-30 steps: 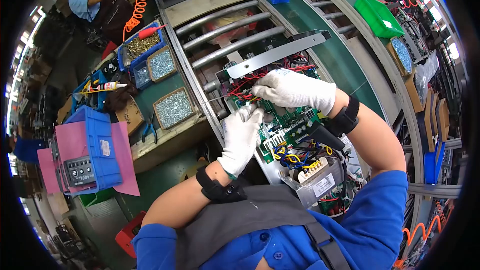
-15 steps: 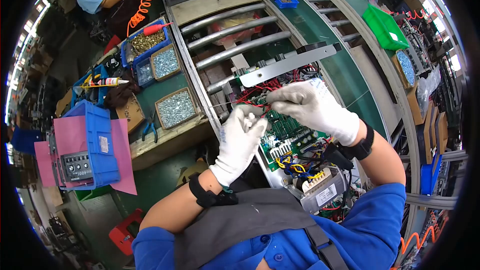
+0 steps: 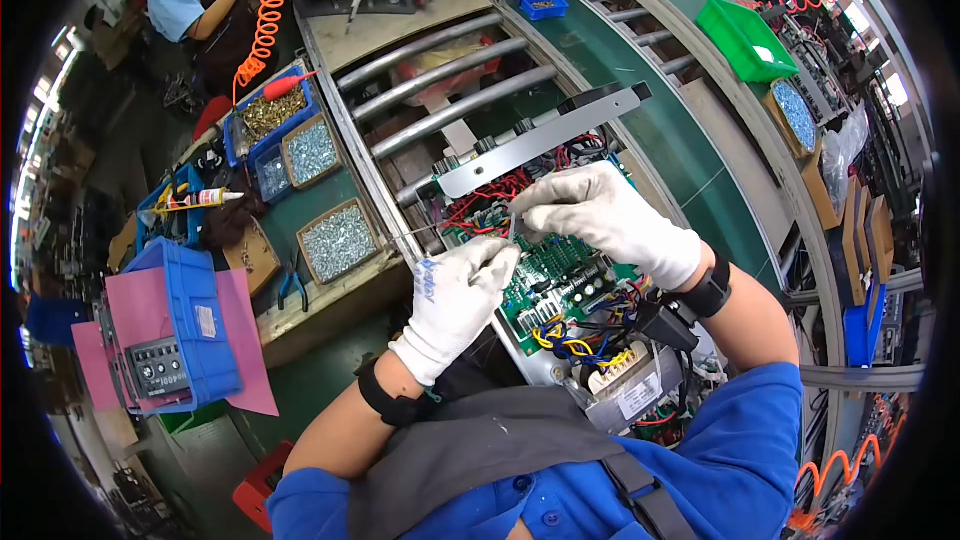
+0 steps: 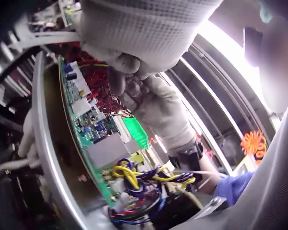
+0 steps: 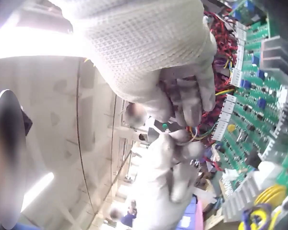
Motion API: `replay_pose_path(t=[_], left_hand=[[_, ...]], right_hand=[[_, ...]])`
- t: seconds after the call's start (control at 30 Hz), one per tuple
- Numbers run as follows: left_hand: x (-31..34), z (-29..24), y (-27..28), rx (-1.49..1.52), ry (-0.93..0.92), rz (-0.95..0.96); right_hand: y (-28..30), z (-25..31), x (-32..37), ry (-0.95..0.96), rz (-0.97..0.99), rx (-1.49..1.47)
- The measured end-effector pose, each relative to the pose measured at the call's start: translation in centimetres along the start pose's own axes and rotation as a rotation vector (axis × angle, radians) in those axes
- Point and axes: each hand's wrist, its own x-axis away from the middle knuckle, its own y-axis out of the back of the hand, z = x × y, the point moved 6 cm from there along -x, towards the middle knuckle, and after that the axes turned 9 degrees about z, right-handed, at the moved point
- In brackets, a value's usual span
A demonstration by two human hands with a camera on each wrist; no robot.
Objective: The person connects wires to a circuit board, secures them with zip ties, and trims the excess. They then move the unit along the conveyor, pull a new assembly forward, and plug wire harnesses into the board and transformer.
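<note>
Both hands wear white gloves over an open electronic unit. The left hand (image 3: pixel 455 305) (image 4: pixel 139 33) has its thumb and index finger together around the lower end of a small grey, translucent piece (image 3: pixel 514 227). Just above it, the right hand (image 3: pixel 615 220) (image 5: pixel 144 48) has bent fingers close to the piece's upper end; whether they grip it is unclear. In the right wrist view, thin coloured wires (image 5: pixel 196 134) show between the two hands' fingertips. Beneath lie a green circuit board (image 3: pixel 565 258) and red wires (image 3: pixel 500 188), behind them a metal panel (image 3: pixel 545 145).
Steel rollers (image 3: pixel 450 85) lie beyond the unit. Screw trays (image 3: pixel 338 242), pliers (image 3: pixel 292 285) and a blue bin (image 3: pixel 205 325) are at left. A green bin (image 3: pixel 745 38) stands at upper right. Another person (image 3: pixel 190 0) is at upper left.
Both hands have lifted a little from the wiring since the earliest frame. A white piece visible at the left fingertips half a second ago no longer shows; the grey piece now shows between the hands.
</note>
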Motion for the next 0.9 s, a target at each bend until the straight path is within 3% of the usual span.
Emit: replay_pose_path(t=[0.07, 0.17, 0.57, 0.63, 0.77, 0.9], left_hand=[[-0.4, -2.5, 0.0, -0.369, -0.026, 0.085], [-0.2, -2.9, -0.3, -0.441, -0.186, -0.012], [0.1, -2.9, -0.3, -0.433, -0.258, -0.016], [0.2, -2.9, -0.2, -0.425, -0.243, -0.03], [0.1, -3.0, -0.3, -0.399, -0.244, -0.028], [0.2, -3.0, -0.3, -0.445, -0.287, -0.028]], right_hand=[[0.3, -0.5, -0.1, 0.004, 0.008, -0.092], [0.2, -0.3, 0.0, 0.015, 0.042, 0.003], [-0.3, -0.4, -0.3, -0.014, 0.022, -0.098], [-0.7, -1.2, -0.6, 0.011, 0.123, 0.002], [0.0, -0.8, -0.4, -0.039, 0.004, -0.167], [-0.3, -0.7, -0.4, -0.004, 0.018, -0.167]])
